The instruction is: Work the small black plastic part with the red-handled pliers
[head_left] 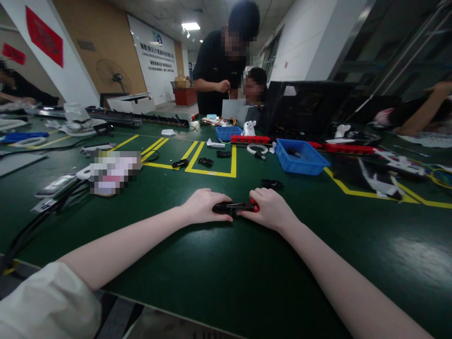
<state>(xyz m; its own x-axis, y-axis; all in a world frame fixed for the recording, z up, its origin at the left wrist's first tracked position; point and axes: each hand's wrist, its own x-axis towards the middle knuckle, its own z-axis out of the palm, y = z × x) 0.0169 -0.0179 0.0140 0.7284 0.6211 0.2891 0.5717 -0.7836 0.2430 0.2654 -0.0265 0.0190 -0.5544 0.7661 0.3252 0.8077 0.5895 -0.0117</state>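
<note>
My left hand [205, 206] is closed on a small black part [221, 208] above the green table [197, 273]. In my right hand [270, 208] is a pair of pliers [242, 205] with red handles, gripped with the jaws pointing left. The jaws reach the black part, but whether they bite on it cannot be made out. Just behind my right hand lies another black part [271, 183]. Farther off, similar small black pieces [205, 162] rest in and near a yellow tape outline [212, 174].
A blue bin [300, 157] with a dark item inside stands at the back right, near a coiled white cable [257, 149]. At left lie a phone-like device [56, 186] and black cables [38, 221]. Across the table a person [219, 70] stands bent over a grey box [233, 109].
</note>
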